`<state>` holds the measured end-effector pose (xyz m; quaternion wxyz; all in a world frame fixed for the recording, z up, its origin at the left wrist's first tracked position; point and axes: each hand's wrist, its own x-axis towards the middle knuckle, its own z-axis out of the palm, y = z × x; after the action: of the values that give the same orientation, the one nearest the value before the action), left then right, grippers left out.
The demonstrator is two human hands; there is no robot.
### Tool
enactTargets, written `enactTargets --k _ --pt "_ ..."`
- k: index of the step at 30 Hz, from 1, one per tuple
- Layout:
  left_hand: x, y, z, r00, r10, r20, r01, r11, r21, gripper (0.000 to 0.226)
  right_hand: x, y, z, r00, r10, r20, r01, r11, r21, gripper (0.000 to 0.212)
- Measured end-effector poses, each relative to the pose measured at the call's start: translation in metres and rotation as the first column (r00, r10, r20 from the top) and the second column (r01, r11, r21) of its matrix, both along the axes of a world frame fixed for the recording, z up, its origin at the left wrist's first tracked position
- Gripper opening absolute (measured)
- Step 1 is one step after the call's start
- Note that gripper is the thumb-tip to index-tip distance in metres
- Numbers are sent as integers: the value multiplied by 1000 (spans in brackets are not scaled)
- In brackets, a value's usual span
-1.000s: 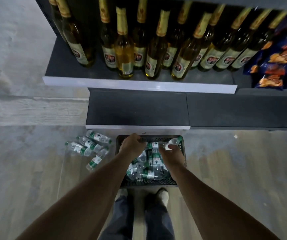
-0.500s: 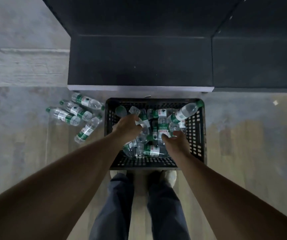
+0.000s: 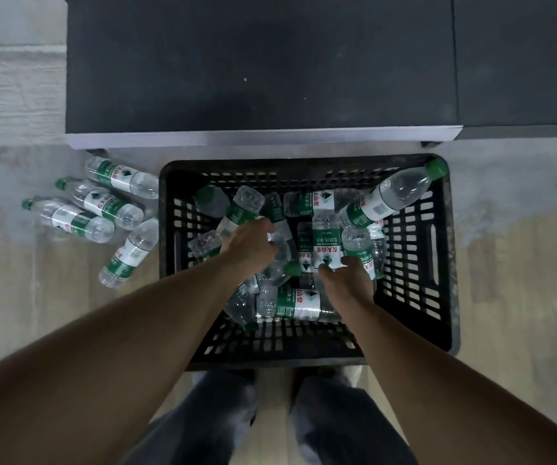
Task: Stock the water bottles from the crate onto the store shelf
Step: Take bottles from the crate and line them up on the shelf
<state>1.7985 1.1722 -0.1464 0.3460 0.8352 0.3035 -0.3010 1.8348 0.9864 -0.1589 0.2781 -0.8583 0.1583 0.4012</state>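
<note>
A black slotted crate [image 3: 438,250] stands on the floor at my feet, holding several clear water bottles with green labels and caps. Both hands reach down into it. My left hand [image 3: 252,245] curls its fingers round a clear bottle [image 3: 280,253] lying in the middle of the pile. My right hand [image 3: 349,280] grips the lower end of a labelled bottle [image 3: 325,243] that points away from me. Another bottle [image 3: 394,196] leans on the crate's far right corner. The dark bottom shelf [image 3: 260,72] lies bare just beyond the crate.
Several more water bottles [image 3: 99,213] lie loose on the floor left of the crate. The shelf's pale front edge [image 3: 263,140] runs just past the crate's far rim. My legs and shoes stand against the crate's near side. Wood-look floor spreads to the right.
The view has dropped from the beer-bottle shelf down to the crate and come closer. Both hands have sunk deeper into the pile and closed on bottles.
</note>
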Motion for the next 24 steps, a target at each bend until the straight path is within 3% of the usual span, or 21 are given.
enactTargets --k 7,16,24 --pt "8 2 -60 1000 -1 -28 0 1000 -31 36 8 2 -60 999 7 46 -3 995 -99 56" --pt "13 11 -87 1000 -11 -13 11 999 -46 38 5 17 -98 995 101 9 -97 970 -223 78" --pt "8 10 -85 1000 6 7 -6 999 -50 37 7 8 -100 958 256 128 -209 931 -299 56"
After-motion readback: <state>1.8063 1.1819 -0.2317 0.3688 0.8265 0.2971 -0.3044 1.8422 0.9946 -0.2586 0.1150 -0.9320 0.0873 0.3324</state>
